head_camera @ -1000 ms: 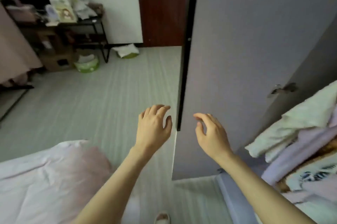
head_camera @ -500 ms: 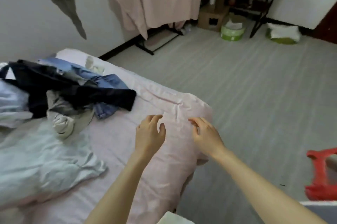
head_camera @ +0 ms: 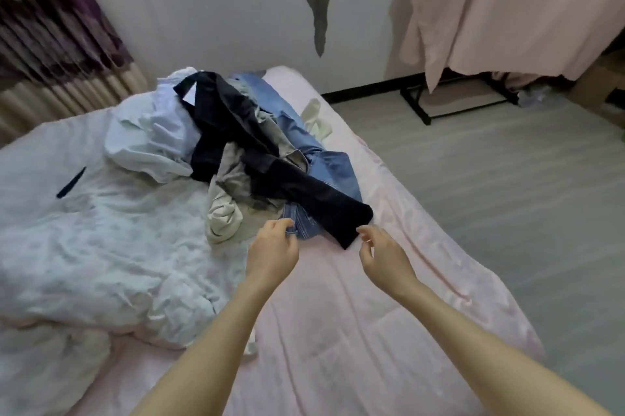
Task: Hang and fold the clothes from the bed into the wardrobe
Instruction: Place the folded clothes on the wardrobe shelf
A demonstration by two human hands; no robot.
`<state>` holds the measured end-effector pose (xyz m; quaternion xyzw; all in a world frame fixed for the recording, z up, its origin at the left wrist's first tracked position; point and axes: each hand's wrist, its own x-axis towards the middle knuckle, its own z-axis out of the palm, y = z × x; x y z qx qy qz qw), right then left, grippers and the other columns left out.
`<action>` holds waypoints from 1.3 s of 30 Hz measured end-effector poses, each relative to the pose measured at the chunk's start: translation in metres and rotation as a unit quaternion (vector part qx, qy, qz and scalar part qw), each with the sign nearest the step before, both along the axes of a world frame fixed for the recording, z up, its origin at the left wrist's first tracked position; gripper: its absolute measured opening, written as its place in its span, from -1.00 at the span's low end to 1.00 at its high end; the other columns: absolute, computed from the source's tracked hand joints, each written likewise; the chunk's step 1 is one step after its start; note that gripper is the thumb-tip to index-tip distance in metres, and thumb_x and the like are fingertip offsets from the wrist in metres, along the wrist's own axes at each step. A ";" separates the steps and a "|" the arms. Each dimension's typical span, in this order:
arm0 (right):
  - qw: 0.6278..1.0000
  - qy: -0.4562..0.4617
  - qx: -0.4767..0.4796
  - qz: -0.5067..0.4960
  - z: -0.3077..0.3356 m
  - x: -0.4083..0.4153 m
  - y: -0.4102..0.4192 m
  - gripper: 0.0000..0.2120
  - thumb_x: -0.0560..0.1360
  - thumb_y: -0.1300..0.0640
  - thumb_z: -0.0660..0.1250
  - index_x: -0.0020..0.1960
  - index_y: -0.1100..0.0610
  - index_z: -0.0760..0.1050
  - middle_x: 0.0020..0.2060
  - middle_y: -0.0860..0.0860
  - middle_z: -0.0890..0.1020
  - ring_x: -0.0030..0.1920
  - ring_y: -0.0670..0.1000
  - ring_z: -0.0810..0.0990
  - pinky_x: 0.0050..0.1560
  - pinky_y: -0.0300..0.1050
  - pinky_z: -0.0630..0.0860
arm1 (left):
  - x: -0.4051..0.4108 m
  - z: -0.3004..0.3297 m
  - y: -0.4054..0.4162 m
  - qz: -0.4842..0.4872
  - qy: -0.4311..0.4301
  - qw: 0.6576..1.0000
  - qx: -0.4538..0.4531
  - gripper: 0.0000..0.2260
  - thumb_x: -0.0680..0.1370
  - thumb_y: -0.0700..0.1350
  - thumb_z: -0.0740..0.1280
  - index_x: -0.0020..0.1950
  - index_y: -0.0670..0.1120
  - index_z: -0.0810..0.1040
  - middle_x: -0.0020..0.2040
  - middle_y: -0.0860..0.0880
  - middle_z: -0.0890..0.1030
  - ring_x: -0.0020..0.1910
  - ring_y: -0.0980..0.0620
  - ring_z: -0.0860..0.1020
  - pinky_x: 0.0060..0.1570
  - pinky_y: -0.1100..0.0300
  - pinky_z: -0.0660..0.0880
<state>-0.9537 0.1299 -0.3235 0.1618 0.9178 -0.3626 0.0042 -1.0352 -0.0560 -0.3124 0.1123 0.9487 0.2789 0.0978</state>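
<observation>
A heap of clothes lies on the bed (head_camera: 355, 331), which has a pink sheet. On top is a black garment (head_camera: 257, 151); blue jeans (head_camera: 324, 168), a grey-beige piece (head_camera: 226, 209) and a white shirt (head_camera: 152, 135) lie under and beside it. My left hand (head_camera: 272, 251) hovers at the near edge of the jeans, fingers loosely curled, holding nothing. My right hand (head_camera: 384, 255) hangs just right of the black garment's near end, fingers relaxed and empty. The wardrobe is out of view.
A pale blue-white duvet (head_camera: 84, 246) covers the bed's left half. Striped curtains (head_camera: 57, 40) hang at far left. A pink cloth (head_camera: 507, 9) drapes over a black rack (head_camera: 449, 104) at right. Grey floor (head_camera: 507, 195) runs along the bed's right side.
The view has swung left from the wardrobe door to the bed. Both hands have come up to the clothes heap and now hover at its near edge.
</observation>
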 end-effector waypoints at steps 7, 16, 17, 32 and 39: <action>0.991 -0.074 0.061 0.093 -0.120 -0.177 0.020 -0.53 0.56 0.09 0.20 0.43 0.17 0.25 0.34 0.10 0.40 0.35 0.11 0.36 0.30 0.05 0.35 | -0.098 -0.107 0.005 0.129 -0.062 0.990 -0.001 -0.65 0.56 -0.22 0.19 0.35 -0.15 0.40 0.27 -0.16 0.46 0.25 -0.13 0.42 0.26 0.01 0.34; 0.982 -0.035 0.137 0.127 -0.191 -0.274 -0.018 -0.37 0.51 0.16 0.22 0.52 0.11 0.08 0.12 0.14 0.56 0.24 0.19 0.46 0.41 0.14 0.18 | -0.101 -0.175 -0.020 0.209 -0.093 0.971 0.075 -0.62 0.58 -0.15 0.22 0.40 -0.12 0.35 0.32 -0.09 0.41 0.27 -0.02 0.42 0.25 0.16 0.33; 0.986 -0.010 0.100 0.135 -0.189 -0.263 -0.027 -0.43 0.49 0.22 0.18 0.50 0.07 0.19 0.08 0.13 0.59 0.15 0.20 0.51 0.32 0.08 0.31 | -0.101 -0.173 -0.020 0.229 -0.105 0.962 0.105 -0.63 0.58 -0.13 0.23 0.39 -0.10 0.36 0.32 -0.08 0.42 0.23 0.00 0.44 0.23 0.15 0.36; 0.914 -0.231 -0.243 0.230 -0.143 0.025 -0.045 -0.53 0.38 0.23 0.10 0.19 -0.03 0.57 0.06 -0.26 0.59 0.06 -0.39 0.49 0.11 -0.49 0.33 | -0.044 -0.147 0.007 0.259 -0.314 0.829 0.383 -0.32 0.52 -0.10 0.40 0.52 -0.01 0.09 0.38 0.00 0.41 0.29 0.00 0.44 0.30 0.03 0.39; 0.887 -0.260 -0.373 -0.079 -0.130 0.036 -0.037 -0.75 0.60 0.21 0.14 0.19 0.25 0.50 -0.02 0.11 0.61 0.03 0.07 0.56 0.08 -0.11 0.46 | 0.025 -0.120 -0.033 0.204 -0.309 0.866 0.337 -0.67 0.59 -0.26 0.20 0.31 0.04 0.39 0.18 -0.02 0.57 0.14 0.02 0.55 0.17 0.10 0.46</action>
